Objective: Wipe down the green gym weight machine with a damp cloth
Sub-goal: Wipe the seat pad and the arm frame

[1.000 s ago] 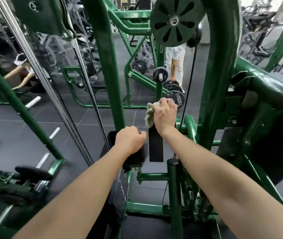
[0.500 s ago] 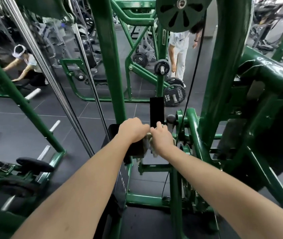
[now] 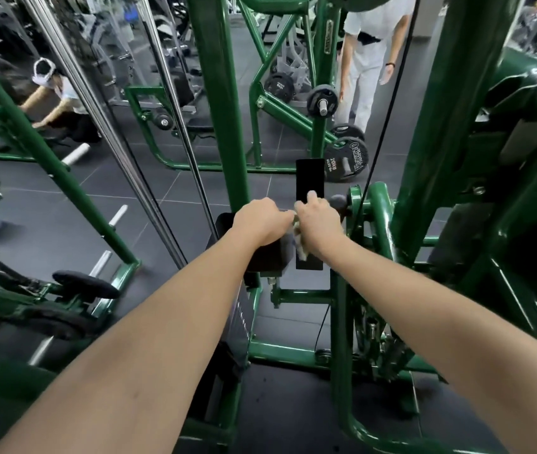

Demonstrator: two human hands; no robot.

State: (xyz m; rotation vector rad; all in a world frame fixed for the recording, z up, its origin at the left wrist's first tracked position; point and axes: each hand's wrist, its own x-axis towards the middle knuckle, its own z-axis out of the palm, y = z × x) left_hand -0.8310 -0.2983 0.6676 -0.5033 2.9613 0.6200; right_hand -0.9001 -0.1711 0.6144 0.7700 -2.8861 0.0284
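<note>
Gripping cloth (image 3: 300,239) w/ right hand (image 3: 319,222).

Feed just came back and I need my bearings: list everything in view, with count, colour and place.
green machine frame: one, green, upright post at centre with bars around it
black pad: one, black, under the left hand
black strip: one, black, upright, centre, beside the pad
cloth: one, pale, mostly hidden under the right hand, against the strip
steel guide rods: several, silver, slanting at left
cable: one, black, right of centre
weight plates: a few, black, on the floor and on pegs behind
floor: dark grey tiles
person in white: one, standing at the back
person crouching: one, at left
left hand: curled on the pad
right hand: holds the cloth
</note>
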